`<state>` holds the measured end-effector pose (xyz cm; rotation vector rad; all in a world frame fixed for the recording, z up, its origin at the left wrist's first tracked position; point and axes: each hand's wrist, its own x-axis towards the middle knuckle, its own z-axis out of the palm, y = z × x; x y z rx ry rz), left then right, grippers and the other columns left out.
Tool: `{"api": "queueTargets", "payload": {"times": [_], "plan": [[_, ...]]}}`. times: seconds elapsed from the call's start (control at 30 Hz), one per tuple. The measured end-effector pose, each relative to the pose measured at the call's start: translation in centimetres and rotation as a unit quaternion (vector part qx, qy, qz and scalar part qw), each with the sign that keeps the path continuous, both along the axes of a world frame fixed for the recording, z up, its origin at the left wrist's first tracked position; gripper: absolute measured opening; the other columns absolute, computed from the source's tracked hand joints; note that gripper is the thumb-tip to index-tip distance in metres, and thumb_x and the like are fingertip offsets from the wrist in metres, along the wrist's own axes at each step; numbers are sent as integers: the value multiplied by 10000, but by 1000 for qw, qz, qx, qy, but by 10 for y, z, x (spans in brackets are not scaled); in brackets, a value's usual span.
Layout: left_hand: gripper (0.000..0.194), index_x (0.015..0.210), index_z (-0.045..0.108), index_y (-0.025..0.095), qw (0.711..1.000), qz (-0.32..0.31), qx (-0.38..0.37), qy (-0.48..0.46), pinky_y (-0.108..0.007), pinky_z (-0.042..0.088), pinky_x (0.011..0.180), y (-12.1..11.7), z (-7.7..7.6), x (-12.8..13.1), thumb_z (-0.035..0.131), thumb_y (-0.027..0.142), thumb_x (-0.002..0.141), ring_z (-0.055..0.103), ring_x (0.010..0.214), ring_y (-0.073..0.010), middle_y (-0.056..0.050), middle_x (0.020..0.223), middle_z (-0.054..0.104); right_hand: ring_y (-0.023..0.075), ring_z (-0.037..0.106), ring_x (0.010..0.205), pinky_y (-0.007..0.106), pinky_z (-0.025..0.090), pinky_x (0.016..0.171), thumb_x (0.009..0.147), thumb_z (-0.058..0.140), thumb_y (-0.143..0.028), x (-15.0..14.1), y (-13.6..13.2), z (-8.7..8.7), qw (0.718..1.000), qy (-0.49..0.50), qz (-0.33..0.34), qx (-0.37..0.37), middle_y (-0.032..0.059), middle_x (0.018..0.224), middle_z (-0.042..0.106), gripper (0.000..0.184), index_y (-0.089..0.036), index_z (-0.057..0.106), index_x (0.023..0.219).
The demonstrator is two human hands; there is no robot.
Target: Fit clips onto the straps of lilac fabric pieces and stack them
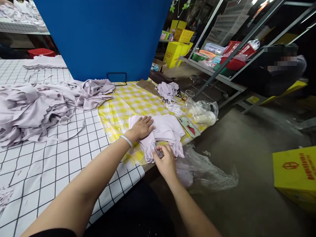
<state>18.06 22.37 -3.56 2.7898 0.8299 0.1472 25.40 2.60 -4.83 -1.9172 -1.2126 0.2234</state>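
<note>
At frame centre, the cloth stack (168, 126) looks light, soft — best taken by its lower edge — the left hand (143, 127) flat, open upon it, the right hand (165, 159) curled, grasp unclear.

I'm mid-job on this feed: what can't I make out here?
All in the head view:
- Part of the pale cloth stack: covered by the left hand.
- Small grey detail at the right hand: too small, partly behind its fingers.
- Loose cloth heap: cut off by the left edge.
- Space directly behind the blue board: hidden by it.
</note>
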Motion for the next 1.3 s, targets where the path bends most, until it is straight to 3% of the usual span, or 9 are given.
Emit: {"api": "queueTargets", "payload": {"times": [0.17,0.37,0.5,0.67,0.8,0.9,1.07,1.17,1.3], "plan": [[600,1524,353,154,1000,8,-4,19,-473,161,1241,-1,-5,-1,249,482,1032,210,1516,-272,-106,1626,274,204,546,835,359,435,809,764,564,-230,-2,0,15,993,111,12,36,38,900,594,21,-228,543,767],[588,1529,353,181,1000,16,-4,12,-478,166,1240,1,-9,0,272,480,1029,219,1514,-262,-95,1621,285,165,553,736,307,426,703,822,588,-300,-6,-5,21,942,335,29,12,33,954,692,162,-235,450,769],[591,1531,350,181,1000,16,-7,17,-476,160,1243,1,-9,1,268,480,1028,216,1515,-261,-89,1622,287,215,575,886,345,444,786,808,668,-459,2,8,13,971,238,-6,3,65,1019,649,263,-226,600,911],[612,1541,322,146,999,16,-15,38,-461,134,1248,-2,-2,1,237,477,1033,188,1523,-258,-94,1632,261,244,549,890,407,417,884,771,684,-473,9,33,1,995,95,-22,-9,54,842,615,266,-221,626,711],[619,1549,299,148,998,16,-24,52,-454,115,1250,-3,2,2,221,480,1033,164,1528,-253,-86,1642,232,194,527,727,323,439,710,757,671,-427,8,38,2,984,178,-21,-9,3,687,574,235,-224,590,670],[617,1549,301,156,999,14,-24,46,-457,121,1248,-2,0,2,220,482,1032,167,1527,-256,-84,1643,231,162,502,641,283,413,612,756,694,-443,5,30,17,949,314,-18,4,-21,649,560,246,-218,599,729],[611,1542,322,162,999,15,-25,25,-466,135,1248,-1,-6,3,253,482,1026,192,1521,-265,-85,1635,256,156,541,696,281,423,655,806,707,-453,-6,-4,49,879,474,41,-29,20,802,684,256,-204,678,859],[597,1542,326,183,999,15,-25,21,-480,141,1246,-1,-5,3,251,474,1027,196,1520,-265,-70,1629,279,162,540,736,284,408,667,863,657,-470,-15,-25,52,882,466,43,-56,37,877,719,269,-211,719,907],[604,1546,318,172,999,13,-28,24,-476,131,1250,-1,-3,4,263,474,1025,188,1522,-265,-74,1631,273,196,594,843,308,432,745,877,638,-465,-25,-36,37,897,438,36,-50,39,905,733,254,-224,718,876]]}}
